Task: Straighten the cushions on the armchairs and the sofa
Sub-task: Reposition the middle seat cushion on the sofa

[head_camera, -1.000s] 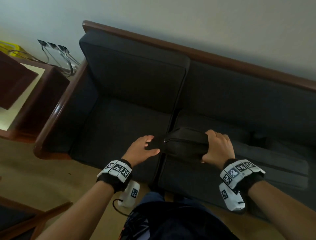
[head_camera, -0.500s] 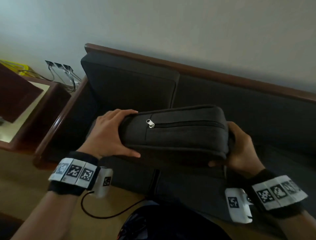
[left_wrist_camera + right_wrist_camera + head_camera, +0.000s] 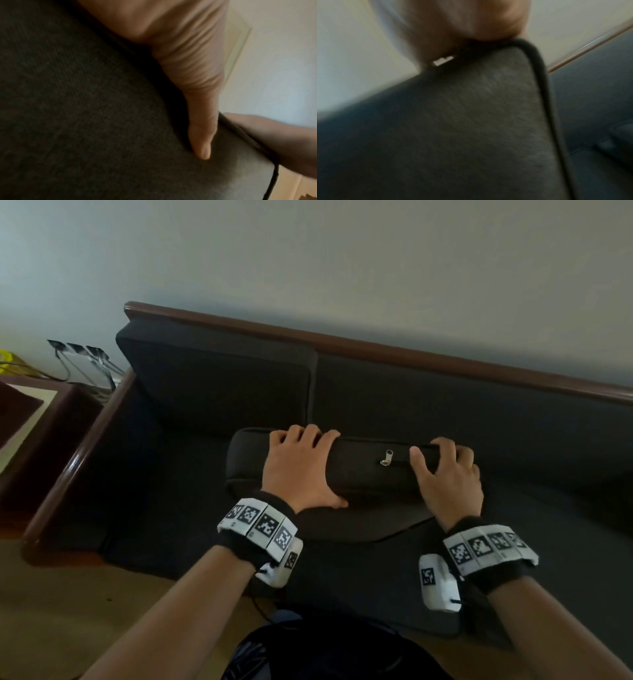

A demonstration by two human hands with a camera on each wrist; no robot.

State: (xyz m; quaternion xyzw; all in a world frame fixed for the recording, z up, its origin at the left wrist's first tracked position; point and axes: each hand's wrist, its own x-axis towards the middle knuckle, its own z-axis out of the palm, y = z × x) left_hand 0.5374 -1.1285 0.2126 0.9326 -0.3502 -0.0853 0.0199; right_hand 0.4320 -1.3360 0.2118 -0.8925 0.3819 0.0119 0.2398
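Observation:
A dark grey cushion (image 3: 370, 474) stands on its edge on the sofa seat (image 3: 164, 508), its zipper pull (image 3: 387, 457) facing up. My left hand (image 3: 301, 467) grips its top edge left of the zipper pull, fingers curled over the far side and thumb in front. My right hand (image 3: 445, 474) grips the same edge on the right. In the left wrist view the thumb (image 3: 200, 121) presses into the cushion (image 3: 85, 108). The right wrist view is blurred, showing the cushion (image 3: 471, 121) and its zipper pull (image 3: 442, 61). A back cushion (image 3: 219, 385) leans upright behind.
The sofa has a brown wooden top rail (image 3: 411, 350) against the wall and a wooden armrest (image 3: 78, 453) at the left. Beyond the armrest stands a dark side table (image 3: 41, 419), with plugs and cables (image 3: 85, 361) behind it. Tan floor (image 3: 68, 611) lies in front.
The cushion came up from the seat, was held in the air with a hand at each end, and now stands farther back on the seat. Both hands shifted onto its top edge.

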